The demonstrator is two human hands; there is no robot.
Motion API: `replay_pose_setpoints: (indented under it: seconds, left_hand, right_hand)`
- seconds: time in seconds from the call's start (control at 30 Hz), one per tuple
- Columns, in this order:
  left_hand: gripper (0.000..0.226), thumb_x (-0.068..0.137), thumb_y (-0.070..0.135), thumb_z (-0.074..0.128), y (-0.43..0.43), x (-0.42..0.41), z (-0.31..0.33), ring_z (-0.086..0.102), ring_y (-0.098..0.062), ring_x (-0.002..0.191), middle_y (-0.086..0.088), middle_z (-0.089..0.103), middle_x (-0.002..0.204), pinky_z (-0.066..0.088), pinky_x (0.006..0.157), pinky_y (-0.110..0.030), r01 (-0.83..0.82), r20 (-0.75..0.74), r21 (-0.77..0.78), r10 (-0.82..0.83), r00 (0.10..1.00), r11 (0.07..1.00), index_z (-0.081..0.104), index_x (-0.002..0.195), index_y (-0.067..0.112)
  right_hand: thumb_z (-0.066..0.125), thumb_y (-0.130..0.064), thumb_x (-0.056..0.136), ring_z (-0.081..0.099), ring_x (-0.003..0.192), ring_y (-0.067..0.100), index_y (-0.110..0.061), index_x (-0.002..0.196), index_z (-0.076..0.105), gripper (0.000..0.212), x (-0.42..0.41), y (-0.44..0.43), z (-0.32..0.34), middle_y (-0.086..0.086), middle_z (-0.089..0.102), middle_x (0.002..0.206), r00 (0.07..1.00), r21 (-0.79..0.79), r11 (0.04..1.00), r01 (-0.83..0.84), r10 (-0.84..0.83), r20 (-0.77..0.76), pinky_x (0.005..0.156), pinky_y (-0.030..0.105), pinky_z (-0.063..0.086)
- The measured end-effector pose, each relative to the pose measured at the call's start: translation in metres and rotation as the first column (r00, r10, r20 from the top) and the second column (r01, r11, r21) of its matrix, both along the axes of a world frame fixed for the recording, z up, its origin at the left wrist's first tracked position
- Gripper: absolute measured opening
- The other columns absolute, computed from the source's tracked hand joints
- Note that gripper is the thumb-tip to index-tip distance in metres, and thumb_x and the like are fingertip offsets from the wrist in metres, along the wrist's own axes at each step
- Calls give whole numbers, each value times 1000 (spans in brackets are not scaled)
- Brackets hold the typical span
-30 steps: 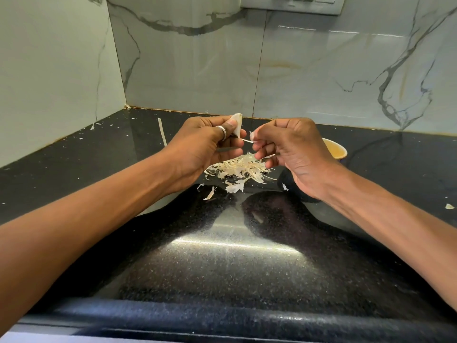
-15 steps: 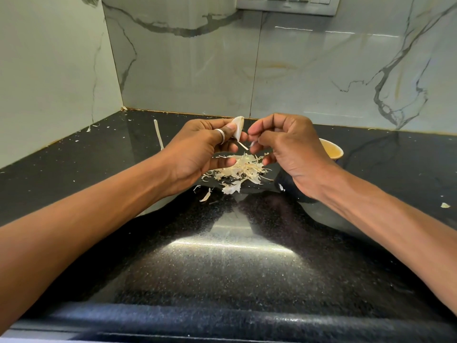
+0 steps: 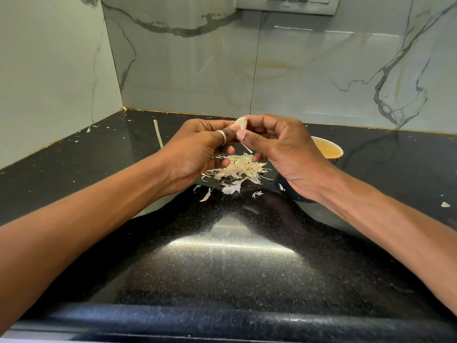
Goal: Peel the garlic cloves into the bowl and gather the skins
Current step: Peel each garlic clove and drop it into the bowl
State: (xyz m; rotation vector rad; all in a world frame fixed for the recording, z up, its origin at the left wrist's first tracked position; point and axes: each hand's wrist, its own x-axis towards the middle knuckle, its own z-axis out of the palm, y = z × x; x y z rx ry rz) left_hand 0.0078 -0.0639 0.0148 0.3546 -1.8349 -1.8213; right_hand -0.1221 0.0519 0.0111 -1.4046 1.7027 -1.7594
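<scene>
The left hand (image 3: pixel 197 151) pinched a garlic clove (image 3: pixel 241 123) between thumb and fingertips, holding it above the pile of skins (image 3: pixel 237 170) on the black counter (image 3: pixel 222 268). The right hand (image 3: pixel 280 149) had its thumb and forefinger clamped on the same clove. The bowl (image 3: pixel 330 148) stood just behind that hand.

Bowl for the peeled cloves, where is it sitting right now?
In the head view the bowl sits on the black counter right of centre, partly hidden behind the right hand, just right of the pile of skins.
</scene>
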Motion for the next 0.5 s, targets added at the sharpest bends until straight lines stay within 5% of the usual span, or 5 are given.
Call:
replay_pose_setpoints:
  seconds: [0.3,0.5]
  left_hand:
    - [19,99,17,61,-1,-1,0,57,-7,57,-8,67,88,51,50,-17,-21,33,3,21,999,1000,73,112,8]
    - [14,95,22,69,-3,3,1,61,-4,66,-6,77,96,56,58,-21,-228,1,-428,252,968,874,77,106,23]
  right_hand:
    - [82,-8,80,73,82,14,-10,106,69,29,-4,1,3,10,78,101,997,-40,999,-22,24,68,57,22,54]
    - [83,-9,81,72,81,13,-7,107,66,31,-5,1,2,11,78,97,999,-21,1000,11,-10,52,53,21,53]
